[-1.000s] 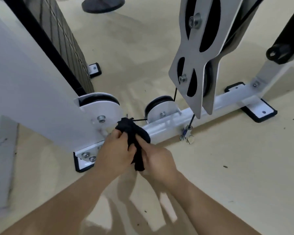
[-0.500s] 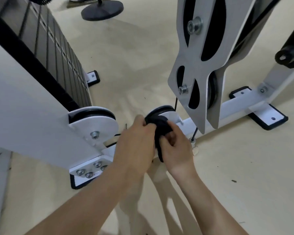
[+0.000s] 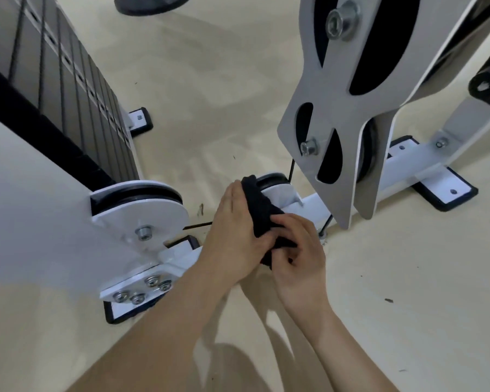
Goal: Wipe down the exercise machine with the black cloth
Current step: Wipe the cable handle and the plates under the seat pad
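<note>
Head view: we log 3 entries.
Black cloth [image 3: 262,216]: bunched, matte, against white pulley [image 3: 280,193].
Left hand [image 3: 234,236]: thumb clamps it.
Right hand [image 3: 299,253]: pinches lower end.

floor [image 3: 408,278]: beige, dark specks | round black base [image 3: 153,5]: top edge, standing on floor, partly cut off

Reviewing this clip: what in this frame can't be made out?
Head view, the only one:
- Small floor pulley: left part covered by the black cloth and left hand.
- Lower end of the cloth: hidden between left hand and right hand.
- Round black base: cut off by the top edge.
- Weight stack: top cut off by the frame edge.
- Dark floor specks: too small to identify.
</note>
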`<control>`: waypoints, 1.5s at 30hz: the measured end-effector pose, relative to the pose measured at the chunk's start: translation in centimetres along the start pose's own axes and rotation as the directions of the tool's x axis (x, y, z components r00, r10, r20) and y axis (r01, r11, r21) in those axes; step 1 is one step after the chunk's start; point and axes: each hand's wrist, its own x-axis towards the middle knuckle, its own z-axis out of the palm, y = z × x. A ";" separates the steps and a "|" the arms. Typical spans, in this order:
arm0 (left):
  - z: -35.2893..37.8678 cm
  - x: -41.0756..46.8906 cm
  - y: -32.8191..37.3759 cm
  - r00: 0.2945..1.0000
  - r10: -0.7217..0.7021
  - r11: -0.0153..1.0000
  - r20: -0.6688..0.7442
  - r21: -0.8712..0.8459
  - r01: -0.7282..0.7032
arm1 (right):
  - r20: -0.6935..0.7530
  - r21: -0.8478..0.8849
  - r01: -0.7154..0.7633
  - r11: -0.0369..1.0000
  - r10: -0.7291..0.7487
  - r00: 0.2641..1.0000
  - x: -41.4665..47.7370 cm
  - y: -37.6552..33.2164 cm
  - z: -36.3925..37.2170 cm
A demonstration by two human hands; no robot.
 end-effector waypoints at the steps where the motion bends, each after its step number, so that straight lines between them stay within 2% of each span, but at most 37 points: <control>1: 0.2 0.7 -0.1 0.999 -0.032 0.999 0.000 -0.038 0.032 | -0.043 -0.002 -0.002 1.000 0.002 0.999 -0.2 0.0 -0.3; 4: 0.2 2.2 -0.3 0.980 -0.195 0.970 -0.027 -0.153 0.189 | -0.053 -0.135 0.077 0.988 -0.084 0.995 -0.6 0.1 -0.8; 6: -0.3 2.7 -0.4 0.969 -0.247 0.960 -0.011 -0.139 0.243 | -0.030 -0.253 0.147 0.956 -0.160 0.987 -0.5 0.2 -0.9; 9: -0.9 3.2 -0.1 0.971 -0.235 0.968 0.034 -0.081 0.237 | 0.010 -0.309 0.143 0.940 -0.148 0.989 -0.1 0.4 -1.0; 13: -1.7 3.6 0.5 0.984 -0.132 0.991 0.122 0.009 0.132 | 0.039 -0.281 0.100 0.955 -0.093 0.995 -1.1 0.9 -1.1; 15: -1.6 4.2 0.9 0.988 -0.055 0.995 0.144 0.086 0.042 | 0.036 -0.264 0.093 0.960 -0.087 0.996 -1.2 1.0 -1.1; 18: -0.7 5.4 1.9 0.996 0.038 0.964 0.077 0.262 -0.057 | 0.015 -0.299 0.063 0.952 -0.061 0.998 -1.0 0.8 -0.8; 22: 1.3 7.5 5.2 0.996 -0.039 0.837 0.077 0.546 -0.010 | 0.091 -0.326 -0.009 0.945 0.041 0.995 0.5 0.2 0.0; 24: 1.8 8.4 6.5 0.989 -0.087 0.791 0.118 0.612 -0.003 | 0.111 -0.382 -0.020 0.924 0.067 0.992 0.9 0.1 0.4; 26: 1.7 9.1 6.4 0.973 -0.091 0.794 0.213 0.606 -0.058 | 0.104 -0.495 -0.008 0.869 0.068 0.992 0.7 -0.2 1.1; 29: 0.2 9.7 5.8 0.933 -0.048 0.847 0.357 0.509 -0.152 | 0.144 -0.599 0.042 0.800 0.056 0.988 0.0 -0.9 1.5; 33: -0.9 10.3 5.8 0.868 -0.142 0.886 0.475 0.452 -0.102 | 0.184 -0.590 0.091 0.802 0.024 0.983 -0.4 -0.4 0.4; 35: -0.6 9.5 5.5 0.912 -0.106 0.896 0.395 0.436 -0.084 | 0.181 -0.617 0.135 0.775 -0.027 0.983 -0.8 0.3 0.1; 37: 0.1 7.9 4.2 0.978 0.015 0.925 0.206 0.368 -0.091 | 0.199 -0.649 0.169 0.741 -0.048 0.979 -1.2 0.8 0.2; 40: 1.1 3.5 1.7 0.991 0.123 0.981 -0.046 0.157 -0.115 | 0.193 -0.709 0.190 0.679 -0.072 0.979 -1.4 0.6 0.5; 42: 1.5 0.4 -0.4 0.988 0.124 0.981 -0.092 0.159 -0.109 | 0.198 -0.714 0.210 0.667 -0.095 0.976 -2.0 0.4 0.9; 45: 1.2 -3.9 -2.7 0.999 0.043 0.973 -0.021 0.228 -0.037 | 0.241 -0.643 0.277 0.714 -0.154 0.958 -3.0 0.1 1.4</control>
